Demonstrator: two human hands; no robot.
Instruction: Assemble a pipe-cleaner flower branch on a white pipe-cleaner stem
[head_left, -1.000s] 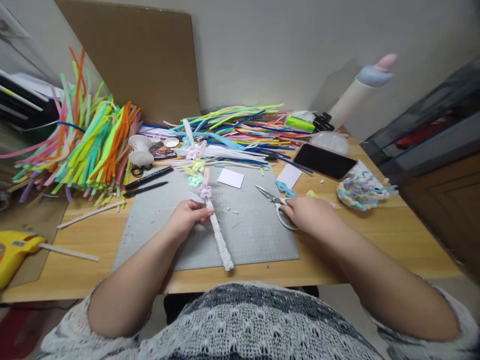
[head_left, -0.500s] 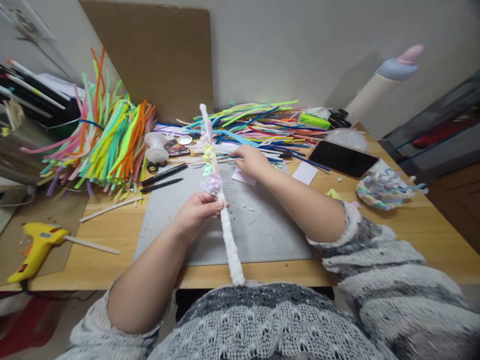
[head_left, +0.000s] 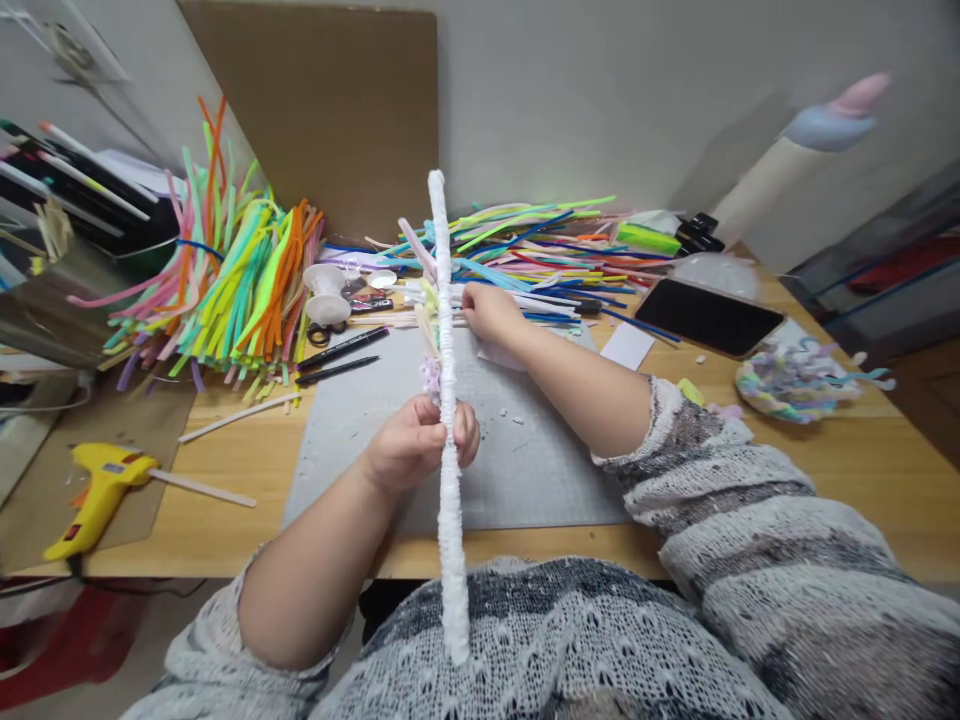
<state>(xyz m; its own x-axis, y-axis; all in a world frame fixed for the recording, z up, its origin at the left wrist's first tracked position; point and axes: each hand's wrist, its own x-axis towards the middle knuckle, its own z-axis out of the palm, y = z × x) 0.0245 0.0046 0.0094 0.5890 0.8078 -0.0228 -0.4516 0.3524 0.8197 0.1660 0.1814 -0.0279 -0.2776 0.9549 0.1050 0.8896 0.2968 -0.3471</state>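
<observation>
Wooden desk: gray mat
Left hand: clamped round white band
Band: upright in that hand (lilac flower just beyond)
Right hand: at white stems; cannot tell if gripping

Left hand gripped a white fuzzy strip roughly upright, lower end over the tabletop's front edge; pastel flowers showed along its left side. Right hand was at the pipe cleaners heaped along the back edge, fingertips partly hidden, grip unclear. Gray mat lay mid-front, two black pens by its back left corner. Yellow glue gun sat near the tabletop's front left corner, phone toward the back right corner, yarn bundle by the right edge.
</observation>
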